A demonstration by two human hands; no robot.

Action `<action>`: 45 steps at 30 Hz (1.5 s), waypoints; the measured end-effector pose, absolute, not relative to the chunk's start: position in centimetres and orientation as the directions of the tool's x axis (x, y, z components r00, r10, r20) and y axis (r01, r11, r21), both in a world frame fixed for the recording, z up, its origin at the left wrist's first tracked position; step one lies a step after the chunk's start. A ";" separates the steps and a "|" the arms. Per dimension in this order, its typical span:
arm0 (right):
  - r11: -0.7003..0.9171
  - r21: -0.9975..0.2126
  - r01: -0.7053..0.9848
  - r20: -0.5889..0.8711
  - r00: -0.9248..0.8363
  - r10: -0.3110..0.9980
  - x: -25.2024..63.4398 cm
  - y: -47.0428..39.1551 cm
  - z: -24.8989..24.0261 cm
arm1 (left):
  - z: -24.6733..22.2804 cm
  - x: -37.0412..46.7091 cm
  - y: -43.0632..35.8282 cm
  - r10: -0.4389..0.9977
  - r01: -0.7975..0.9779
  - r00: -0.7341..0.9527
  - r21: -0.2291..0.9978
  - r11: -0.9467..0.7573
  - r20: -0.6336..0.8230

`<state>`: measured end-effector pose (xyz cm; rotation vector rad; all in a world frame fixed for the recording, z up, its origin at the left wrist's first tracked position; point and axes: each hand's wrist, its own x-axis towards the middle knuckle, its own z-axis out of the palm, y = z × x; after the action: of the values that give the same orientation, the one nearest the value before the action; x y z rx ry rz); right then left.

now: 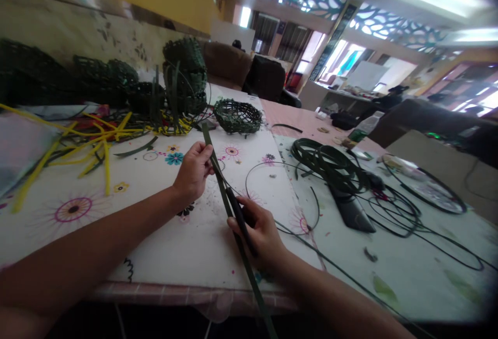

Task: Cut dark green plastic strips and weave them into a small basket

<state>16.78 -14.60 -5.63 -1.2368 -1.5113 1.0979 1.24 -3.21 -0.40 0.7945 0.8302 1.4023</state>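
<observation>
A flat dark green plastic strip [248, 271] runs from near the table's front edge up past both hands. My left hand [194, 169] pinches it near its upper end, thumb on top. Lower down, my right hand [259, 230] is closed around a slim black-handled tool [241, 220], which lies along the strip. The tool's far end points toward my left hand, and I cannot make out its exact kind. Fingers of my right hand also touch the strip. Beyond my left hand stands a small round woven green basket [238, 116].
Yellow and green strips [106, 165] lie spread at the left. Taller woven green baskets [185, 77] stand along the back. At the right are coiled green strips [330, 165], loose thin cord [412, 219] and a plastic bottle [365, 127]. A flowered cloth [155, 251] covers the table.
</observation>
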 end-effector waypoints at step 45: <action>0.141 -0.933 0.331 0.099 -0.140 0.985 16.9 -14.6 -5.0 | -0.6 0.2 -1.7 0.997 -0.549 -0.037 0.835 0.039 -0.070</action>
<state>16.86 -14.57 -4.95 -1.3021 -1.6102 1.0198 0.25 -1.66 -0.64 0.7072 0.8364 1.4273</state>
